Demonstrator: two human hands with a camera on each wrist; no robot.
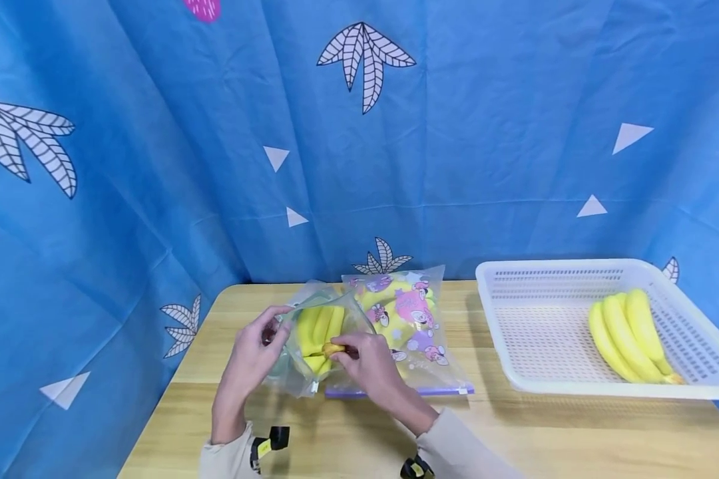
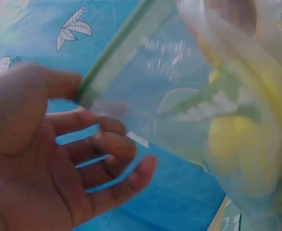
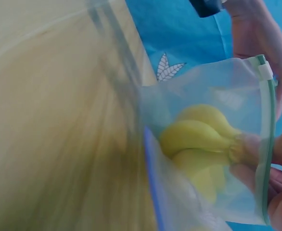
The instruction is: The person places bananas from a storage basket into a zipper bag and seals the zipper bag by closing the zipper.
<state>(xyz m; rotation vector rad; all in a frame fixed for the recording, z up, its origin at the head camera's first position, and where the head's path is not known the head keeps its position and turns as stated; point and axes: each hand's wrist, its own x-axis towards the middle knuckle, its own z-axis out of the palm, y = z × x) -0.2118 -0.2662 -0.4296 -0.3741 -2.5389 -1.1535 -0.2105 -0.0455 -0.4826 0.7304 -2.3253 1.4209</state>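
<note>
A clear zip bag with a green closure (image 3: 266,183) is open towards me, with yellow bananas (image 1: 320,324) inside it. My left hand (image 1: 248,356) pinches the bag's edge between thumb and forefinger, its other fingers loosely bent, as the left wrist view shows. Reaching into the mouth of the bag, my right hand (image 1: 374,366) grips the brownish stem end (image 1: 333,348) of a bunch of bananas. In the right wrist view, the bunch (image 3: 198,137) shows through the clear plastic, with the fingers around its stem.
Beside the right hand lies a printed zip bag (image 1: 416,309) with a purple closure, holding more bananas. To the right stands a white plastic basket (image 1: 545,386) with another banana bunch (image 1: 626,332). The wooden table (image 1: 180,426) backs onto a blue patterned curtain (image 1: 359,166).
</note>
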